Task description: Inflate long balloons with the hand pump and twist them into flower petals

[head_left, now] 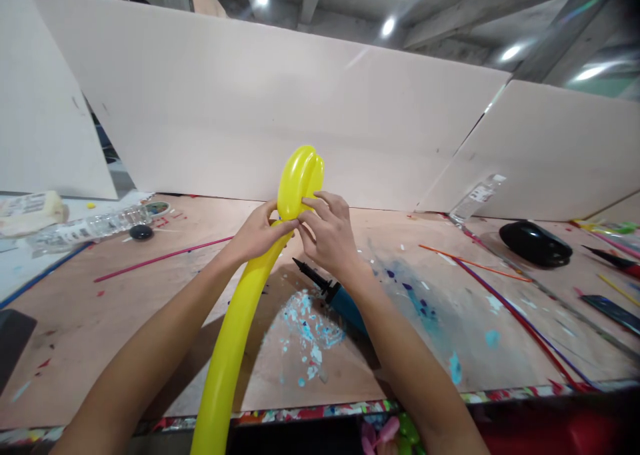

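Note:
A long yellow modelling balloon [235, 335] runs up from the bottom edge to both hands, its upper end folded into rounded loops. My left hand [263, 232] is wrapped round the balloon just below the loops, thumb pointing right. From the right, my right hand [327, 228] pinches the same spot at the base of the loops, with some fingers on the right loop. The exact twist between the fingertips is hidden. Beneath my right forearm lies a blue balloon pump [345, 305] with a black nozzle, partly covered by the arm.
Uninflated balloons, pink [165, 258], orange [480, 263] and purple [520, 318], lie on the paint-spotted table [165, 335]. Clear plastic bottles are at left [95, 228] and right [477, 198]. A black mouse-shaped object [535, 243] sits right. White panels [280, 108] stand behind.

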The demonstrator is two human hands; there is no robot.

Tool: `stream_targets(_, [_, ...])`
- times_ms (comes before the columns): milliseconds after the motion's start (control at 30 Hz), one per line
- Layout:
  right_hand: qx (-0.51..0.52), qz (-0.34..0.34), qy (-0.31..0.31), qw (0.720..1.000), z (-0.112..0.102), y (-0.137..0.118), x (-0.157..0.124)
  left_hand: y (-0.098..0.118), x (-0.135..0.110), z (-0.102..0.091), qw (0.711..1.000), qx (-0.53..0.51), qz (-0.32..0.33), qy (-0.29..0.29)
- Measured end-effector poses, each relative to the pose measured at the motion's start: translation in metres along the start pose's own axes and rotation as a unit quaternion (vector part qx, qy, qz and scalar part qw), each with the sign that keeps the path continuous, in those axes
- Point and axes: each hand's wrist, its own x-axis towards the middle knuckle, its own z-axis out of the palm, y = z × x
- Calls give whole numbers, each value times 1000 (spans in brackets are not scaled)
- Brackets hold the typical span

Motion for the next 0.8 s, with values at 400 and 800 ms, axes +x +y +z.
stream_targets(400, [21,7,76,997,2,0,1,6,-1,0,997,-54,23,-49])
stream_targets(800, [-24,60,106,992,7,-14,4,-11,5,0,976,-206,-26,-71])
